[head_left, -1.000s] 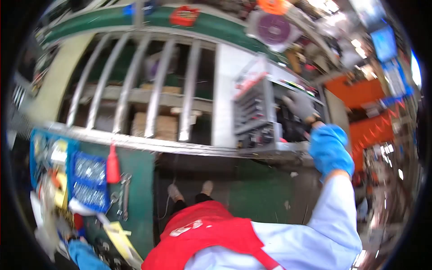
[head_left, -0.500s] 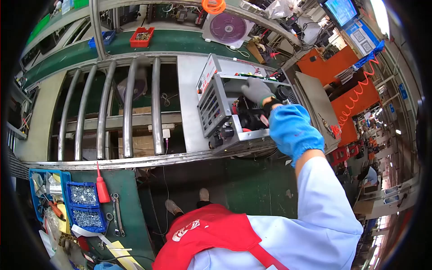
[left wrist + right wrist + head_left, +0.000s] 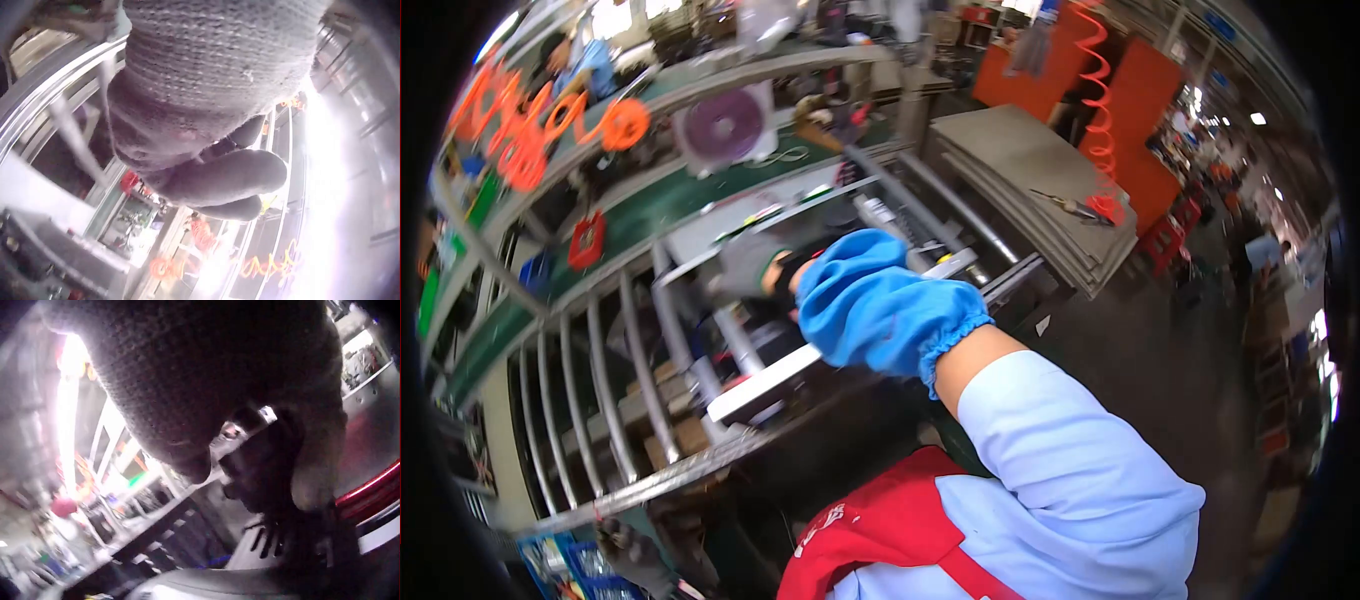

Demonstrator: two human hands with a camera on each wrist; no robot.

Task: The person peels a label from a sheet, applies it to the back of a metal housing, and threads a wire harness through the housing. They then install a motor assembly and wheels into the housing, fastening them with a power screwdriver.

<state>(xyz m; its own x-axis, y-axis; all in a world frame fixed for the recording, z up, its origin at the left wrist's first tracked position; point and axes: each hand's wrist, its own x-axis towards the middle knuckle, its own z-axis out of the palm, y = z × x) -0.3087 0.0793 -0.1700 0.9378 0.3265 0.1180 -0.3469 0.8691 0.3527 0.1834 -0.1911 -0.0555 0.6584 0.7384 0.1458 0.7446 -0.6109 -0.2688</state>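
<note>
In the head view my right hand point(image 3: 750, 265), in a grey glove, reaches into the open metal-framed machine point(image 3: 765, 385) on the rollers. The right wrist view shows the thumb and fingers of that hand point(image 3: 212, 381) around a black part point(image 3: 259, 465), above a slotted panel point(image 3: 262, 540); the glove hides some of the grip. My left hand point(image 3: 635, 555), gloved too, is near the blue parts bins point(image 3: 590, 565) at the lower left. Its fingers point(image 3: 219, 181) are loosely bent in the left wrist view, with nothing plainly held.
Metal rollers point(image 3: 605, 385) run left of the machine, and more lie on its right. Stacked grey boards point(image 3: 1020, 165) stand beyond, under a coiled red hose point(image 3: 1095, 95). A purple fan point(image 3: 722, 125) and red parts box point(image 3: 586, 240) are on the green back bench.
The head view has turned to the right, so the machine and bins sit differently in it. My left hand shows more fully near the bins; my right hand remains at the machine.
</note>
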